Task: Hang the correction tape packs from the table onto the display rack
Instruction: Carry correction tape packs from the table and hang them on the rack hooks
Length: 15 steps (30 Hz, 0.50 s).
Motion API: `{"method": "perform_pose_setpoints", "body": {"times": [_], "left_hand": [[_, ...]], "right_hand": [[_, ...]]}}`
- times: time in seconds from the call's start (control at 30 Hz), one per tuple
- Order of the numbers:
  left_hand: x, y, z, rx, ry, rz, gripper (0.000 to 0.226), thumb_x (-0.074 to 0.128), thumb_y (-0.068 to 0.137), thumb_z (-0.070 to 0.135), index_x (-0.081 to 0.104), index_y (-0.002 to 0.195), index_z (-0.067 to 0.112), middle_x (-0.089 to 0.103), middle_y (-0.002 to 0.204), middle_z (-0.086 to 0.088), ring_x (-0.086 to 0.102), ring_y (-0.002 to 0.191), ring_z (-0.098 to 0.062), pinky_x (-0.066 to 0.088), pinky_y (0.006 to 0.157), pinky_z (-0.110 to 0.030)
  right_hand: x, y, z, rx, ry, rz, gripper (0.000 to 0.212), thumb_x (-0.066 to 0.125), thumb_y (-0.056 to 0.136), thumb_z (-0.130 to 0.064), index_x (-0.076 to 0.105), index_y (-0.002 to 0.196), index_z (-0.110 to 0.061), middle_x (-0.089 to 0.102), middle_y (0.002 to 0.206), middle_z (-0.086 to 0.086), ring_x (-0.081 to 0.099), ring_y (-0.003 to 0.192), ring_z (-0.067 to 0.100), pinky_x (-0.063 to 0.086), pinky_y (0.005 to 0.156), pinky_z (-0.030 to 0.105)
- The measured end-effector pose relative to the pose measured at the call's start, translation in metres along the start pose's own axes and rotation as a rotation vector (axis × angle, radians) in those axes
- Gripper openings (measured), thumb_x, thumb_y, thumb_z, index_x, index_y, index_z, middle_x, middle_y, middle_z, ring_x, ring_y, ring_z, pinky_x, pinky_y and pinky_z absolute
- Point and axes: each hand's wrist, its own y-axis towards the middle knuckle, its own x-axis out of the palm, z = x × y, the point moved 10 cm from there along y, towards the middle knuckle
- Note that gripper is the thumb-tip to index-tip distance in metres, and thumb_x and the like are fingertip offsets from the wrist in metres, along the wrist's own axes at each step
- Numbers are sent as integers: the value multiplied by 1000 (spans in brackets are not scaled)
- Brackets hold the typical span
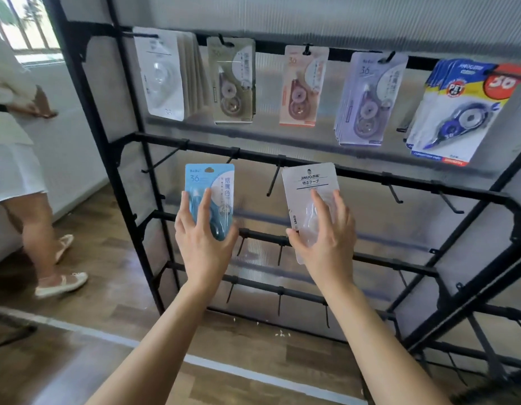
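Packs of correction tape are in both hands, held up in front of the rack (361,173). The blue pack (209,182) stands upright in the left hand (205,244), which grips its lower half: fingers spread over the front, thumb round the lower right edge. The top of the pack, with its hang hole, rises above the fingertips, just under the rack's second rail and near a bare hook (162,162).

The white pack (307,182) is in the right hand (326,238), tilted slightly left. The thumb is hooked on its left edge and the fingers lie over the clear blister. Its upper half stands free above the hand, the top edge level with the second rail, just right of another bare hook (273,182). The two packs are apart, side by side.

On the rack's top rail hang more packs: a white stack (162,77) at the left end, then an olive pack (233,83), a pink pack (301,86), a lilac stack (367,97) and a blue-and-yellow stack (458,112) at the right end. Left of the rack stands another person (16,141) in light clothes.
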Motion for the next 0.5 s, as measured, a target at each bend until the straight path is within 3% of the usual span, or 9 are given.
{"method": "perform_pose_setpoints", "body": {"times": [0.27,0.4,0.5], "left_hand": [[14,43,-40,100,-81,-35,71,71,83,25,37,145,23,18,156,-15,24,136,-37,27,111,-51],[15,65,-59,160,-125,-81,71,72,83,24,37,145,22,18,155,-17,23,137,-37,23,110,-46],[12,78,-76,195,-138,-115,70,73,82,25,40,144,19,20,154,-19,25,136,-39,26,109,-49]], "right_hand": [[43,3,-19,79,-56,41,70,78,76,-30,50,136,-9,36,145,23,38,131,40,38,101,57],[58,0,-34,140,-108,94,70,80,74,-27,52,134,-7,38,142,25,41,128,42,40,98,60],[70,-4,-46,186,-136,128,70,81,72,-25,52,133,-6,39,141,26,41,127,44,41,96,62]]}}
